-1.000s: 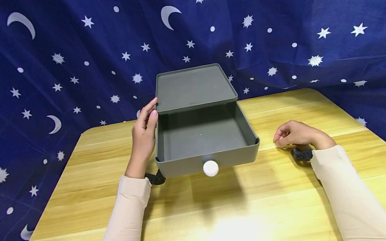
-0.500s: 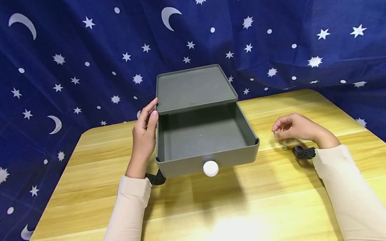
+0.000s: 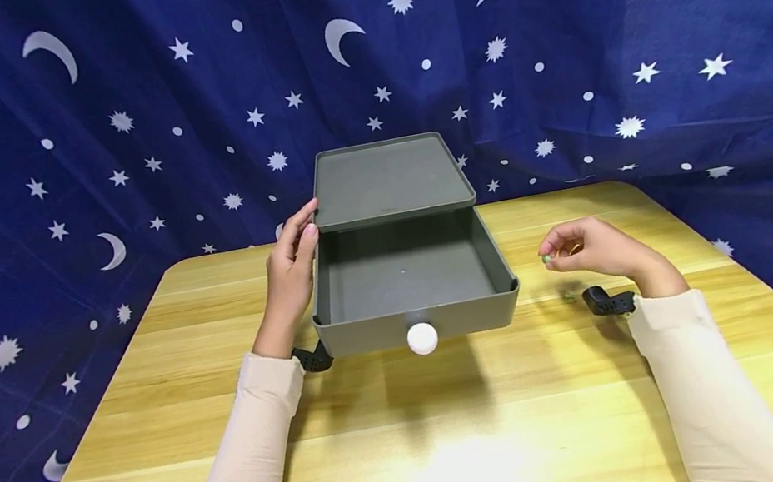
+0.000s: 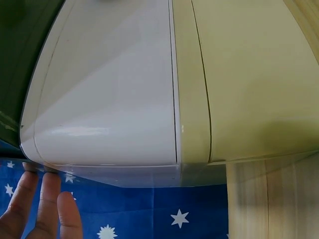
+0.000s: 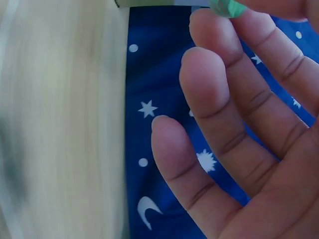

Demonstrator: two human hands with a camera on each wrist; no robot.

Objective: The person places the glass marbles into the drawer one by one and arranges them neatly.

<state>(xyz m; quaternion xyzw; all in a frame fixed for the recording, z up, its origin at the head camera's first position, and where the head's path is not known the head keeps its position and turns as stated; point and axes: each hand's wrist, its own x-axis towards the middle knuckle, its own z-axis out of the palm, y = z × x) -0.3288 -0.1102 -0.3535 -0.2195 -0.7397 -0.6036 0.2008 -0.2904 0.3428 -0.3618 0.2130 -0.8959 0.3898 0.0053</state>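
A small chest (image 3: 392,179) with a grey tray-like top stands at the middle of the table, its grey drawer (image 3: 415,325) pulled out and showing a bare inside. A round white knob (image 3: 422,338) sits on the drawer's front. My left hand (image 3: 291,269) rests against the chest's upper left side, fingers fairly straight; in the left wrist view its fingertips (image 4: 50,184) are at the chest's edge. Right of the drawer, my right hand (image 3: 596,248) pinches a small green marble (image 5: 227,7) between thumb and fingertips, above the table. Its other fingers are loosely bent.
Another small greenish marble (image 3: 568,297) lies on the wooden table (image 3: 240,466) below my right hand. A dark blue curtain (image 3: 181,96) with moons and stars hangs behind the table. The left wrist view shows the chest's white and cream side panels (image 4: 109,89).
My right hand has lifted off the table with the green marble and moved slightly up and away, uncovering the second marble. The left hand and the drawer stay in place.
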